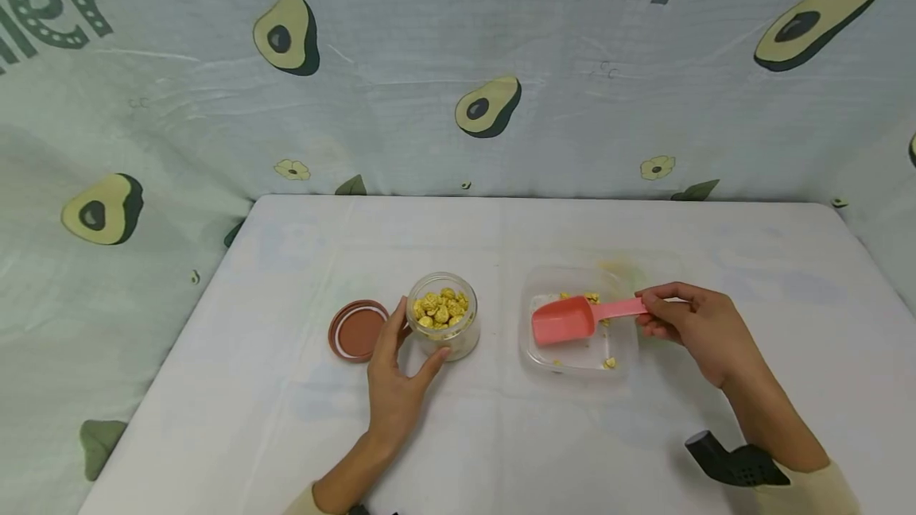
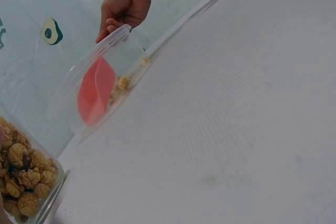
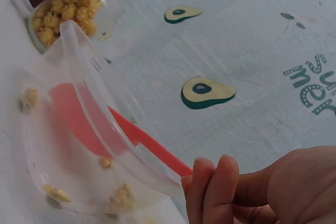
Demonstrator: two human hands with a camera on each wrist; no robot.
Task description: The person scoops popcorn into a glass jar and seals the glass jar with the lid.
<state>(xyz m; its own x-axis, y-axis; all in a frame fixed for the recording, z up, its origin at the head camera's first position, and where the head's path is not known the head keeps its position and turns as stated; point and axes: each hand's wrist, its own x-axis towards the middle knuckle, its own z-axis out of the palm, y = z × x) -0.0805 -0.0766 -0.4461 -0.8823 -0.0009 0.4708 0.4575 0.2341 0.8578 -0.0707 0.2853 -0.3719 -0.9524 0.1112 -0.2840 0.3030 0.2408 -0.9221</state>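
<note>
Right hand (image 1: pixel 697 328) pinching light, stiff pink scoop (image 1: pixel 572 318) by handle end over tub (image 1: pixel 533 348); left hand (image 1: pixel 397 372) cupping smooth, probably slippery jar (image 1: pixel 444 324), mid-table.

On the table (image 1: pixel 286 388), the lid (image 1: pixel 356 330) lies left of the jar (image 1: pixel 444 316); the container (image 1: pixel 578 360) sits right, scoop (image 1: pixel 565 319) inside.
</note>
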